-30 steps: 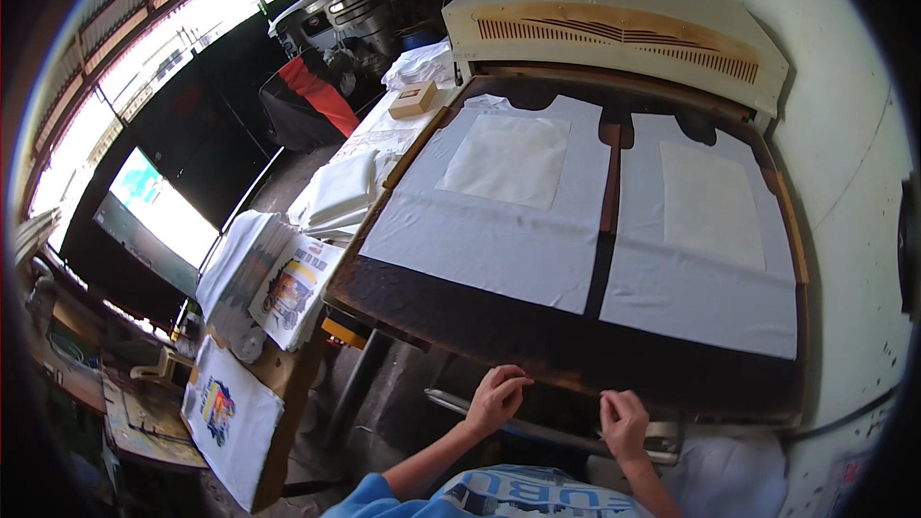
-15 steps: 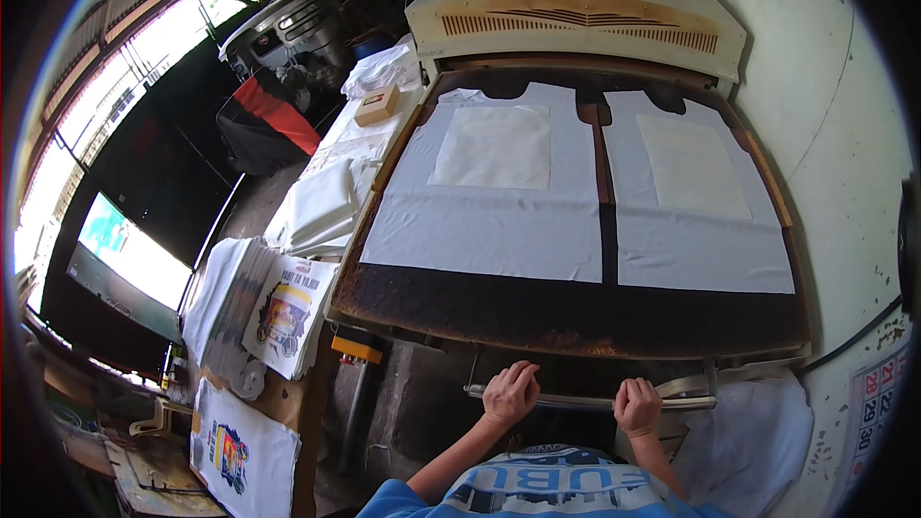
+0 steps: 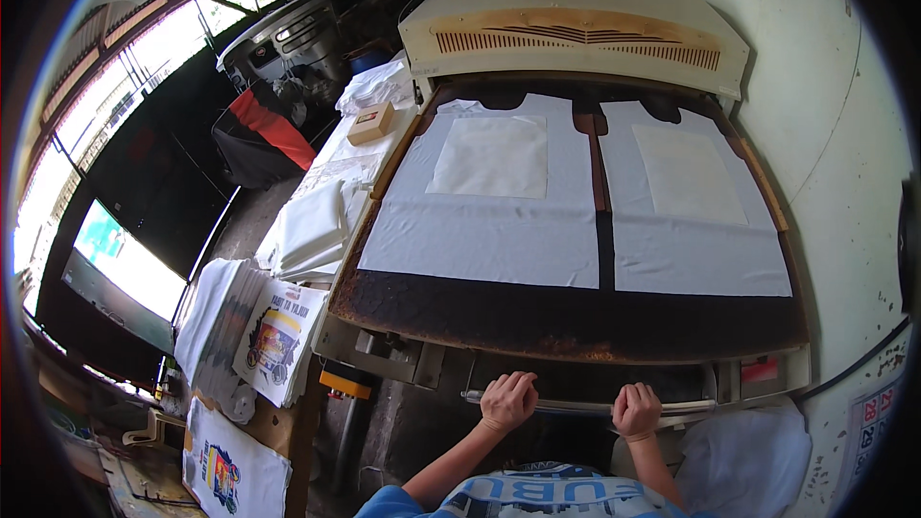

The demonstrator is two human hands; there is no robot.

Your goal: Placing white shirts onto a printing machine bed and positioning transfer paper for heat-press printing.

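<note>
While two white shirts lie flat on it, the big rusted dark press tray (image 3: 576,321) is gripped by its handle.

Likely heavy and stiff, the tray should slide best from the thin grey metal bar (image 3: 576,406) along its near edge; the left hand (image 3: 508,401) and right hand (image 3: 637,410) are both curled closed around that bar, well apart, knuckles up.

A small cardboard box (image 3: 370,123) rests on the side table near folded white cloth (image 3: 309,227).
</note>
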